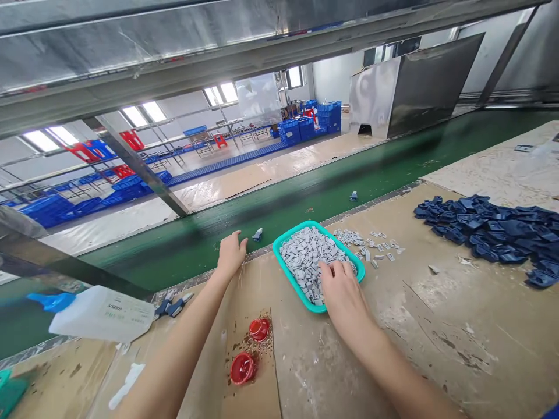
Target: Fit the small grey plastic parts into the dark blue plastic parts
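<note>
Right hand (343, 282): fingers curled down onto grey pieces (305, 250) in the turquoise basket (318, 309); whether it pinches one cannot be told. The basket's long axis slants from far left toward this hand. Left hand (231, 253): thumb and fingers parted; navy part (257, 235) just right, pale end pointing away.

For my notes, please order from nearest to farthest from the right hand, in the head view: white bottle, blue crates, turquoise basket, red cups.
1. Turquoise basket: at the right hand.
2. Red cups: to its left.
3. White bottle: far left.
4. Blue crates: in the background.
</note>
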A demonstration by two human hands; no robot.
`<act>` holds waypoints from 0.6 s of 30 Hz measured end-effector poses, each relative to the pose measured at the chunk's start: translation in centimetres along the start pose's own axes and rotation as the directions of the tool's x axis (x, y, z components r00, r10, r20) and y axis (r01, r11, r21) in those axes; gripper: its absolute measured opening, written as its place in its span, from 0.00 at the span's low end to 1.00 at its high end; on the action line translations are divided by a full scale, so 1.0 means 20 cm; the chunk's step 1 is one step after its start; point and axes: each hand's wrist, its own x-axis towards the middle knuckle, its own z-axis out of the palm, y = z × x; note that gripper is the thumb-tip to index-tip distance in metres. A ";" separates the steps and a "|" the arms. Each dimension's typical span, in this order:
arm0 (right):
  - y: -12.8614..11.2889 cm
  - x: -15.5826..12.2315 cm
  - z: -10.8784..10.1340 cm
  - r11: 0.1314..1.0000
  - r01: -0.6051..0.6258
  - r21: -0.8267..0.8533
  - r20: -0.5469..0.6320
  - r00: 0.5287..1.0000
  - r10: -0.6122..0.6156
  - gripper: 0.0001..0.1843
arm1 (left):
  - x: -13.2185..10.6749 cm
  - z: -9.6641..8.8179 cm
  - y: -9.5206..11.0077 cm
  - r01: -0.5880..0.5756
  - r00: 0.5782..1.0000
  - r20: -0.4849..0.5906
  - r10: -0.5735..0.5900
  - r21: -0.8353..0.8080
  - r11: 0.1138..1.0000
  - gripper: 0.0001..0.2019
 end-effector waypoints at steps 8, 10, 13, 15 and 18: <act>0.01 -0.03 -0.07 0.958 0.057 0.282 -0.018 0.998 -0.054 0.24 | 0.15 0.04 0.19 0.057 0.991 0.128 -0.046 -0.081 0.995 0.16; 0.00 -0.03 -0.12 0.894 0.068 0.444 -0.017 0.998 -0.067 0.17 | 0.10 0.00 0.19 0.076 0.989 0.133 -0.056 -0.145 0.987 0.16; -0.02 -0.04 -0.17 0.754 0.041 0.656 0.000 0.998 -0.055 0.09 | -0.07 -0.12 0.19 0.068 0.992 0.123 -0.034 -0.289 0.955 0.15; -0.05 -0.06 -0.19 0.660 0.012 0.751 0.017 0.999 -0.037 0.07 | -0.25 -0.22 0.19 0.049 0.994 0.108 -0.006 -0.398 0.916 0.16; -0.11 -0.12 -0.19 0.530 -0.032 0.847 0.079 0.995 -0.066 0.07 | -0.59 -0.38 0.19 0.044 0.997 0.073 -0.003 -0.565 0.824 0.17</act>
